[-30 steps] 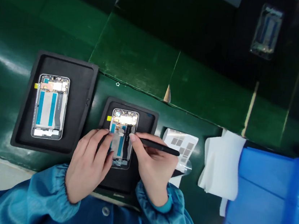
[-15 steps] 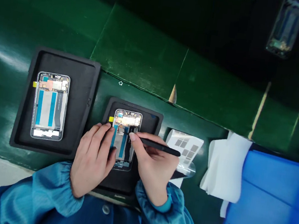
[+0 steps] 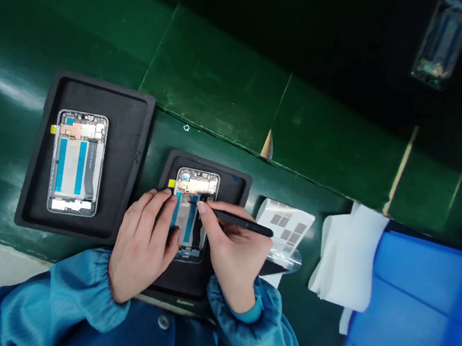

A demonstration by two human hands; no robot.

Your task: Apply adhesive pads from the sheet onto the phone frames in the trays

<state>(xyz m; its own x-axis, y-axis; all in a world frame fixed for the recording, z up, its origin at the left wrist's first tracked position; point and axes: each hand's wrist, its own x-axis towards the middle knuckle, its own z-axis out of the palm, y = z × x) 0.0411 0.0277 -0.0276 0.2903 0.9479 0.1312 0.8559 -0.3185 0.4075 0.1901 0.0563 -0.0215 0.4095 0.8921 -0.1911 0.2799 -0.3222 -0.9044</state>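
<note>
An opened smartphone point(image 3: 184, 219) lies in a small black tray point(image 3: 235, 173), with its circuit board at the far end and blue strips below. My left hand point(image 3: 142, 243) rests flat along the phone's left edge, fingers stretched out and holding nothing. Black tweezers point(image 3: 246, 222) are pinched in my right hand point(image 3: 236, 252). Their tip points left over the phone's middle, just below the circuit board; whether it touches the surface, I cannot tell. A yellow tab point(image 3: 171, 183) sticks out at the phone's upper left.
To the left, a larger black tray point(image 3: 123, 143) holds a second opened phone point(image 3: 72, 167). On the right are a sheet with grey squares point(image 3: 286, 224), white paper point(image 3: 346, 260) and a blue bin point(image 3: 404, 306). Another phone point(image 3: 443, 42) lies at the dark far right.
My right hand and the tweezers have shifted slightly left and toward the far side, the tip moving left over the phone. My left hand stays in place.
</note>
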